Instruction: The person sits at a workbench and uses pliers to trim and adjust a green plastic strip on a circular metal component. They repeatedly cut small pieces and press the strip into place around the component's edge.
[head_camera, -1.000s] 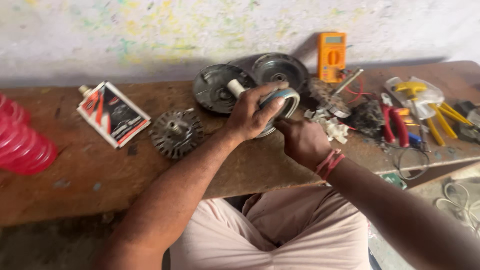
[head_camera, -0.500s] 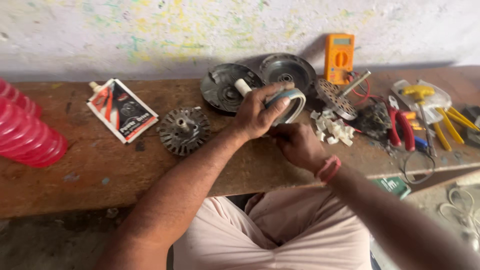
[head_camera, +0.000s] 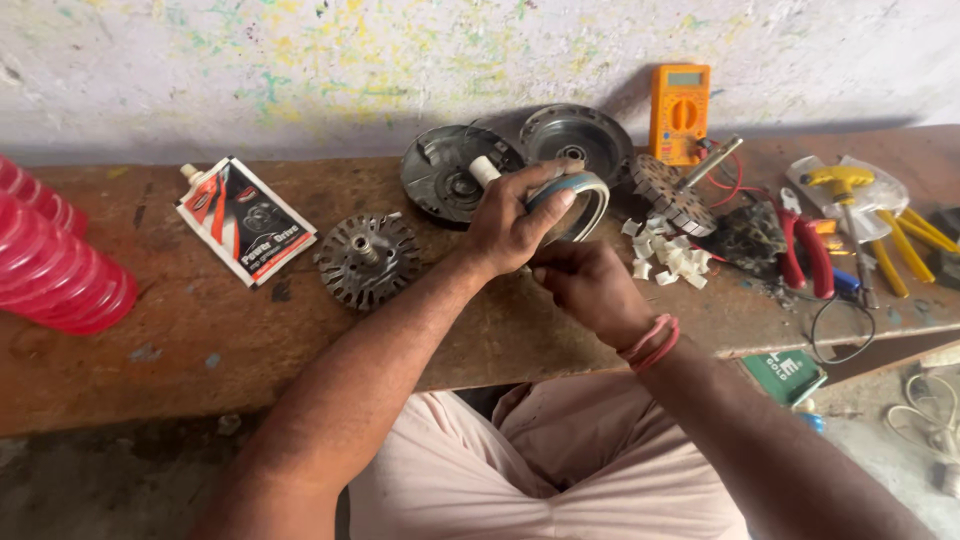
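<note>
While gripping the grey ring (head_camera: 572, 200) above the wooden bench (head_camera: 180, 350), keep the left hand (head_camera: 510, 222) curled firmly round its near rim, thumb on top and fingers wrapped over the edge, so the ring stays tilted and steady. Judging by the pose, looks like a step of fitting or checking something at the ring's lower edge. Bring the right hand (head_camera: 590, 290) in from six o'clock, fingers bunched together just under the ring; cannot tell whether anything small sits pinched between them. Work close over the bench, not over the lap, so a dropped piece lands on wood. Mind the white plastic bits (head_camera: 665, 255) scattered at three o'clock of the hands, and the finned rotor (head_camera: 367, 258) at nine o'clock; avoid sweeping either with a forearm. Leave the two round covers (head_camera: 455, 172) at twelve o'clock and the orange multimeter (head_camera: 680, 112) at one o'clock undisturbed. Turn the ring slowly, keeping pressure even to avoid bending it.
</note>
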